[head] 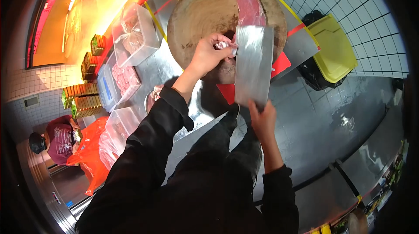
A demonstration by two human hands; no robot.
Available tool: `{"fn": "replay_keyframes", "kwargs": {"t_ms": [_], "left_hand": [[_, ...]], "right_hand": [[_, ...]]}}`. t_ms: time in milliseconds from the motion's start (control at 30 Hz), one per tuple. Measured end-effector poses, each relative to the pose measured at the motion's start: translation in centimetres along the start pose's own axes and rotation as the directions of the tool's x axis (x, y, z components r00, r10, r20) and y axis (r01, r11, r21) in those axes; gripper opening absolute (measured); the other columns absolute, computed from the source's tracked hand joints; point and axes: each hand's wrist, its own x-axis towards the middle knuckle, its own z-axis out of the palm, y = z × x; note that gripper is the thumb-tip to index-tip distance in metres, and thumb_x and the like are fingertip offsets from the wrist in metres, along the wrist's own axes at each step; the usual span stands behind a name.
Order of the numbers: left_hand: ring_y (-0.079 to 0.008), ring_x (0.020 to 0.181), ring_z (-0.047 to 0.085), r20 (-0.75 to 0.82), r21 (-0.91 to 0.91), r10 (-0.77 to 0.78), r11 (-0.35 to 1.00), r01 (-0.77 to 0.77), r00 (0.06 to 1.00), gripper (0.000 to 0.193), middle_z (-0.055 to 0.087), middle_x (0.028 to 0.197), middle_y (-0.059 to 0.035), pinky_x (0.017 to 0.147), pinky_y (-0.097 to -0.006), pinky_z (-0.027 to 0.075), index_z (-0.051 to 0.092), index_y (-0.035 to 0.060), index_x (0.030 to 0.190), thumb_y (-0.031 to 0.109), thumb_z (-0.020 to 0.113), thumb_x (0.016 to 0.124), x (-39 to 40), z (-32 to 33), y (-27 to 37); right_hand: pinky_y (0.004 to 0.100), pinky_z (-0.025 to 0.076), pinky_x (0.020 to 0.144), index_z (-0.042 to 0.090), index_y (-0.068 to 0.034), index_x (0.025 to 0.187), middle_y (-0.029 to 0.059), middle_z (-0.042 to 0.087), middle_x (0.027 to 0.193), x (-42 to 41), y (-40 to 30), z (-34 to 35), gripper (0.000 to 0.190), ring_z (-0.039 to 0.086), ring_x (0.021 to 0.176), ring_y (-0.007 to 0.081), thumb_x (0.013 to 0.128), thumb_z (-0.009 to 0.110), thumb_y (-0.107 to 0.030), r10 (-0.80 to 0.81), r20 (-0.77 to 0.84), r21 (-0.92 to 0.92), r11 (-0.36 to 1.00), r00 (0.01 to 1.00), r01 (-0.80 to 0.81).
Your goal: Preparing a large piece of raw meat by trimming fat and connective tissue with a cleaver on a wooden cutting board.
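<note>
My right hand grips the handle of a wide cleaver, whose blade reaches away from me over the right part of a round wooden chopping block. Past the blade's far end a long piece of raw red meat lies on the block; the cleaver hides its near part. Pinched in the fingers of my left hand, just left of the blade, is a small whitish-pink scrap of meat or fat. Whether that scrap is still joined to the large piece cannot be seen.
Left of the block stand a clear plastic bin with a tied bag inside and a tub of pale pink meat. A red plastic bag hangs near another person. On the right is a yellow-lidded bin.
</note>
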Motion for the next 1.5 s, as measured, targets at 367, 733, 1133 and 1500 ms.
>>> {"fn": "replay_keyframes", "kwargs": {"t_ms": [367,733,1133,1500], "left_hand": [[-0.0202,0.089,0.072,-0.049,-0.046,0.015,0.999,-0.017,0.999,0.023,0.071,0.105,-0.0155,0.076,-0.0312,0.061,0.058,-0.0062,0.108,-0.002,0.069,0.088,-1.0,-2.6,-1.1],[-0.0189,0.081,0.072,-0.158,-0.275,-0.028,0.961,-0.017,0.987,0.017,0.071,0.100,-0.0138,0.066,-0.0295,0.059,0.060,-0.0050,0.104,-0.001,0.066,0.090,-3.0,-5.0,0.7],[-0.0106,0.090,0.063,-0.583,0.137,0.196,0.980,-0.142,0.788,0.019,0.065,0.101,-0.0056,0.078,-0.0252,0.051,0.061,0.0016,0.104,0.002,0.072,0.089,-21.9,-19.2,6.0],[-0.0301,0.115,0.061,-0.122,0.761,0.169,0.649,-0.017,0.978,0.038,0.066,0.117,-0.0107,0.105,-0.0415,0.044,0.067,0.0082,0.120,0.006,0.075,0.083,-25.9,-13.5,-4.7]], "right_hand": [[0.0329,0.052,0.066,0.064,0.007,0.104,0.0149,0.072,0.081,4.0,-5.8,0.5,0.027,0.068,0.069,0.0197,0.091,0.070,-0.016,0.245,-0.034,0.107,0.965,0.969,-0.240],[0.0365,0.053,0.071,0.065,0.007,0.100,0.0177,0.072,0.084,-4.7,-5.9,-3.0,0.027,0.070,0.077,0.0215,0.088,0.071,-0.016,0.445,0.315,-0.147,0.895,0.838,-0.421],[0.0259,0.036,0.040,0.061,0.003,0.103,0.0037,0.060,0.068,-9.6,-6.5,-5.1,0.015,0.045,0.042,0.0077,0.095,0.067,-0.009,0.517,0.172,0.110,0.836,0.839,-0.538],[0.0253,0.036,0.040,0.059,0.001,0.096,0.0006,0.055,0.060,-10.3,-8.8,-4.5,0.014,0.047,0.042,0.0071,0.093,0.070,-0.006,0.542,0.044,0.215,0.815,0.839,-0.538]]}}
